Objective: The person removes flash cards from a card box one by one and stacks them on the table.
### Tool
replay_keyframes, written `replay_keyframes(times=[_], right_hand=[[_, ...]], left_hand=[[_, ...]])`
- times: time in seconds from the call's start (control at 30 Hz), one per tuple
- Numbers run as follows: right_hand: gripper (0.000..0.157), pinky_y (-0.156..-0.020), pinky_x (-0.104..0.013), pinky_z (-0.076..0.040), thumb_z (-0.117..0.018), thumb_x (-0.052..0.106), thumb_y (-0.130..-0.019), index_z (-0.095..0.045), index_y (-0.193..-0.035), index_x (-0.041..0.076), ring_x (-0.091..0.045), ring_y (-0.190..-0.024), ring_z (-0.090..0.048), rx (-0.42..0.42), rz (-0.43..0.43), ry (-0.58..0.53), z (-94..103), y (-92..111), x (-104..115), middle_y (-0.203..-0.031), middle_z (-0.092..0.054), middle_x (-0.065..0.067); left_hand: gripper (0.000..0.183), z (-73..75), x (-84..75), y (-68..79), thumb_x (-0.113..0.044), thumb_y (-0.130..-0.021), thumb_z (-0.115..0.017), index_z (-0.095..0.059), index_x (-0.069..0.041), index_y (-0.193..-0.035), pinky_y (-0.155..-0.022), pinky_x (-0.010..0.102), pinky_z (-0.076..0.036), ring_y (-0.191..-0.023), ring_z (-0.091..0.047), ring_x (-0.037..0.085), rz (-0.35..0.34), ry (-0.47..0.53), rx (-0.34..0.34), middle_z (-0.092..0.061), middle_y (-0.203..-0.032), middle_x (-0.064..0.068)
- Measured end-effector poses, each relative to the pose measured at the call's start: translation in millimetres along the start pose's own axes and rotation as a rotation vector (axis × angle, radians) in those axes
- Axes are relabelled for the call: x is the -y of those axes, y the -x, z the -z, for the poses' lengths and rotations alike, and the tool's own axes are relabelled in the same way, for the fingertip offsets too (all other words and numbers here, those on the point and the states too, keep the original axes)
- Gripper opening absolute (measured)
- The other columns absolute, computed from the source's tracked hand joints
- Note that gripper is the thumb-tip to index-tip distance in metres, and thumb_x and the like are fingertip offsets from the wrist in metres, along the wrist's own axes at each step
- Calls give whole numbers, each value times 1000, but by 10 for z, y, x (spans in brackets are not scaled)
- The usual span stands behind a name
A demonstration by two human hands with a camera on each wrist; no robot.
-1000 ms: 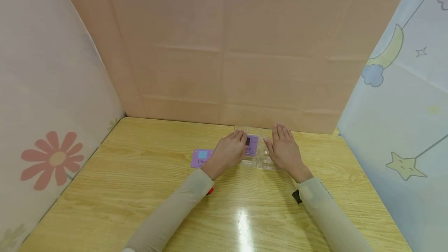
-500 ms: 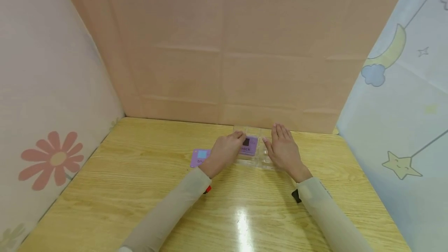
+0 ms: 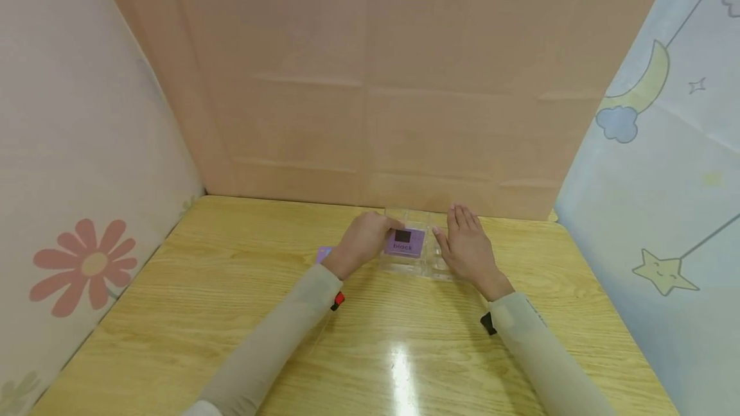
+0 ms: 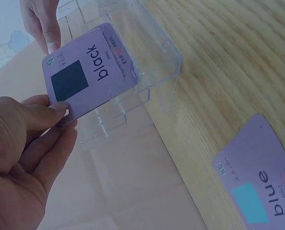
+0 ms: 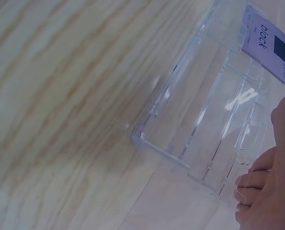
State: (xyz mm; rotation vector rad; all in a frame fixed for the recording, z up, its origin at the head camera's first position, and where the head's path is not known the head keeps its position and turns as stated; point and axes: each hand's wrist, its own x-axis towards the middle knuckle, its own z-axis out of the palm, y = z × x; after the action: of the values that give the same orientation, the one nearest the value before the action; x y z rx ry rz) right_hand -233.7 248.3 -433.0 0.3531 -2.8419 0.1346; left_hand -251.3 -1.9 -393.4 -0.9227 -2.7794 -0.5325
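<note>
My left hand (image 3: 364, 242) pinches the corner of a purple card (image 4: 92, 74) between thumb and fingers. The card bears a black square and the word "black". It overlaps the left half of a clear plastic stepped rack (image 5: 181, 120) and tilts toward me. My right hand (image 3: 471, 249) rests at the rack's right half, fingers straight and held together, thumb apart; the right wrist view has these fingers (image 5: 253, 187) at the rack's far side. A second purple card (image 4: 260, 177), marked "blue" with a light blue square, lies on the table, mostly covered by my left hand in the head view.
The wooden table (image 3: 231, 313) ends at a peach backdrop (image 3: 370, 82) close behind the rack. Printed sheets stand at both sides: a flower sheet (image 3: 87, 146) on the left, a moon-and-star sheet (image 3: 682, 165) on the right.
My left hand has shifted left, and the black card has slid a little left with it, showing its whole word. The blue card is now more covered. My right hand stays in place.
</note>
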Motion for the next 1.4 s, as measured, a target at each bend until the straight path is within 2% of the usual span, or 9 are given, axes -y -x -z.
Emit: replay_keyframes(times=[0.23,0.4,0.77,1.13,1.4], right_hand=[[73,-131,-61,-24,-35,43,-114,-28,-158,-15,-50,-157,-28,7,-4,-3,6,5,3,-165,-31,-35],[74,-131,-61,-23,-35,44,-114,-27,-159,-15,-49,-158,-28,7,-4,-6,3,-1,4,-166,-31,-35],[74,-132,-60,-23,-34,45,-114,-28,-159,-14,-49,-158,-28,7,-6,-1,5,0,-2,-166,-31,-34],[73,-131,-62,-25,-37,42,-114,-29,-158,-15,-50,-157,-30,-12,-2,-10,5,28,-13,-165,-32,-35],[74,-131,-61,-24,-36,44,-114,-28,-158,-15,-50,-157,-30,-9,-5,-15,6,27,-9,-165,-31,-35]], left_hand=[[26,-9,76,-26,-5,-104,-64,-80,-14,-122,-88,28,-65,-105,-77,19,-11,161,17,-80,-121,7],[23,-10,110,-44,-5,-104,-64,-81,-10,-118,-82,25,-64,-98,-78,17,-30,214,10,-81,-117,8],[18,-16,128,-66,-7,-102,-67,-83,-9,-112,-83,26,-65,-98,-79,18,-65,215,-13,-82,-112,7],[18,25,109,-76,-5,-101,-67,-82,-6,-113,-86,26,-64,-103,-77,21,-85,250,26,-81,-115,9],[19,19,128,-84,-4,-103,-65,-81,-6,-113,-85,26,-64,-100,-77,20,-100,254,16,-81,-113,9]])
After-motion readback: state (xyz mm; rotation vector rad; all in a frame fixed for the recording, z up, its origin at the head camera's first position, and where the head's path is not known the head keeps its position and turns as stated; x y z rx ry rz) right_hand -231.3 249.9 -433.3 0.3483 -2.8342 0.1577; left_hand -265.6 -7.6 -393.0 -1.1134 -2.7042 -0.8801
